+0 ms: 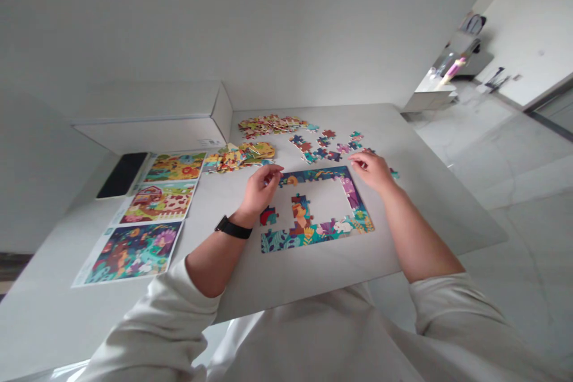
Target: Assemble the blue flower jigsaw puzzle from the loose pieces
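Observation:
A partly assembled jigsaw puzzle [282,241] lies on the table, its border pieces framing a bare middle with a few joined pieces inside. My left hand [262,188], a black watch on its wrist, is at the puzzle's upper left corner. Its fingers are curled together, and whatever they may hold is hidden. Off the upper right corner is my right hand [372,171], thumb and fingers drawn together towards the left; I cannot make out anything between them. Loose dark puzzle pieces [322,142] lie scattered just beyond the puzzle, close to the right hand.
Two heaps of yellowish puzzle pieces, a far heap [273,125] and a nearer heap [242,157], lie behind the left hand. To the left are a sheet with three printed pictures [179,250], a black phone [123,175] and a white box [152,131] against the wall.

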`<act>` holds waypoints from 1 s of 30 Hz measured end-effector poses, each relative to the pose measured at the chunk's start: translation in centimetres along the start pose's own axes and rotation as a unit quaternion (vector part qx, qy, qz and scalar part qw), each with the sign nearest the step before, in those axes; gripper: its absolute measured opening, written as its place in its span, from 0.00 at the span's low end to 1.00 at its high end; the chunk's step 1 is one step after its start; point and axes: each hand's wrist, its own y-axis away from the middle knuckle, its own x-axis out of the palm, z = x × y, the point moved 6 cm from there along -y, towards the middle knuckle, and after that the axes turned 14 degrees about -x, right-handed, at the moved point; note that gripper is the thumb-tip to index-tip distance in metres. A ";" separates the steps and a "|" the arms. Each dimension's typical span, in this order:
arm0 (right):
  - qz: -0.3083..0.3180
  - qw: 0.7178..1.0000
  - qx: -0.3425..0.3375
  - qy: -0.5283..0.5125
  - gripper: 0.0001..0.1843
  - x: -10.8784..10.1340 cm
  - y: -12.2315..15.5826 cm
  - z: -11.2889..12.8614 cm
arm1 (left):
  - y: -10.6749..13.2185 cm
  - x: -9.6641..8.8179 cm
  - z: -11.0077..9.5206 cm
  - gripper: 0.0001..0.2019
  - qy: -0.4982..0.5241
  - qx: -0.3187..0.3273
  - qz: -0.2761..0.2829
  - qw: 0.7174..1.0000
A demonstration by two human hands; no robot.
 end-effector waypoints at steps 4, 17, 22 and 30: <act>0.074 0.995 -0.059 -0.042 0.11 2.5 -0.3 2.7 | 0.1 -0.5 -0.4 0.09 -0.014 0.025 -0.032 0.999; 0.078 0.993 -0.046 -0.072 0.10 3.9 0.6 1.7 | 0.1 -1.8 -0.6 0.11 0.013 0.045 -0.072 0.996; 0.065 0.994 -0.047 -0.068 0.10 4.2 0.9 1.4 | 0.3 -1.7 -0.8 0.10 0.022 0.054 -0.063 0.996; 0.068 0.996 -0.037 -0.054 0.10 4.2 1.2 0.3 | 0.4 -1.7 -0.9 0.10 0.027 0.071 -0.049 0.996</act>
